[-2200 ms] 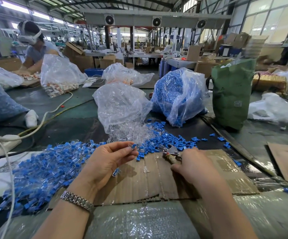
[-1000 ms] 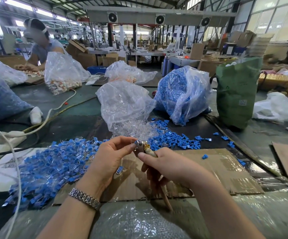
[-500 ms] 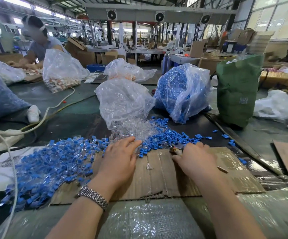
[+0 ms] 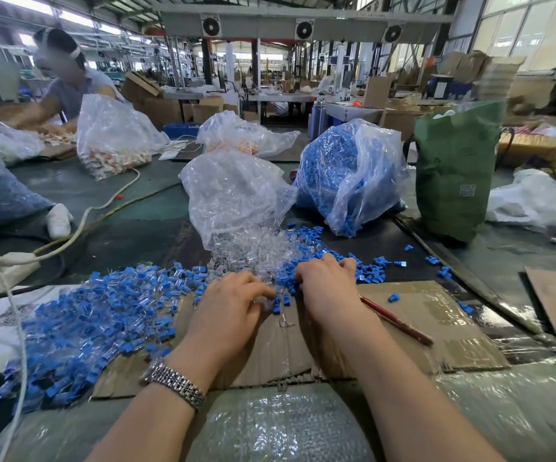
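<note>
Gathering stage: left hand (image 4: 233, 308), fingers curled onto clear pieces (image 4: 253, 251); right hand (image 4: 330, 290), fingers bent into blue caps (image 4: 371, 276) at the far edge of the cardboard (image 4: 436, 311). Hold on any piece: cannot tell. Pliers (image 4: 398, 324) lie unheld beside the right wrist. Next, probably: pinch one of each.

The left grip (image 4: 233, 305) lies palm down, fingers bent onto the clear pieces (image 4: 253, 255). Just right of it, the right grip (image 4: 328, 285) has its fingers dug into the blue pieces (image 4: 370, 275). A red-handled tool (image 4: 396, 323) lies on the cardboard (image 4: 436, 321) beside it.
</note>
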The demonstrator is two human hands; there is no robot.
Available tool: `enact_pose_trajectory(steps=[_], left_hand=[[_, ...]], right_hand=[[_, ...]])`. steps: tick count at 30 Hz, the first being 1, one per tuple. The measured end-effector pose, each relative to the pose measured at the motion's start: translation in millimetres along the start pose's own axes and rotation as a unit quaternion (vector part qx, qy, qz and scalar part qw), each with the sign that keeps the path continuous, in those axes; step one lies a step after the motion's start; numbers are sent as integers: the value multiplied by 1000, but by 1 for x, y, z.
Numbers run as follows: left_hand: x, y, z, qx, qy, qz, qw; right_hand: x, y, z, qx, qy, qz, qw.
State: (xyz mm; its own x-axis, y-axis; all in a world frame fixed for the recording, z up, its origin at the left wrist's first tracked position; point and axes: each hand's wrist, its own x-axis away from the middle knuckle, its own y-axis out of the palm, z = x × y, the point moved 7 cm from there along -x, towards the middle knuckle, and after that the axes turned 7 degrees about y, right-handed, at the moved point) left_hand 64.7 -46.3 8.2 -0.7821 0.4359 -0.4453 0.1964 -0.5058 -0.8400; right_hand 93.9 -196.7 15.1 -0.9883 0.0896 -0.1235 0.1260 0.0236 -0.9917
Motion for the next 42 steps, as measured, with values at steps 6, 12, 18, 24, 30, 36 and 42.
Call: enact_pose_trajectory(steps=[6, 12, 18, 24, 30, 36, 42], left_hand=[[2, -3, -1, 35, -23, -9, 999], [4, -11, -3, 98, -54, 16, 994], [8, -16, -16, 216, -125, 51, 967], [10, -6, -24, 505, -190, 53, 840], [9, -3, -20, 600, -183, 31, 778], [7, 0, -16, 614, -182, 16, 768], [8, -2, -13, 609, -172, -5, 775]], right_hand=[[5, -1, 4, -80, 10, 61, 995], [16, -10, 14, -284, 12, 75, 956], [23, -17, 22, -496, 34, 33, 867], [31, -27, 8, -586, -33, -9, 810], [34, -30, 0, -556, -98, 7, 825], [34, -28, -2, -541, -116, 23, 832], [36, -26, -6, -524, -127, 16, 842]])
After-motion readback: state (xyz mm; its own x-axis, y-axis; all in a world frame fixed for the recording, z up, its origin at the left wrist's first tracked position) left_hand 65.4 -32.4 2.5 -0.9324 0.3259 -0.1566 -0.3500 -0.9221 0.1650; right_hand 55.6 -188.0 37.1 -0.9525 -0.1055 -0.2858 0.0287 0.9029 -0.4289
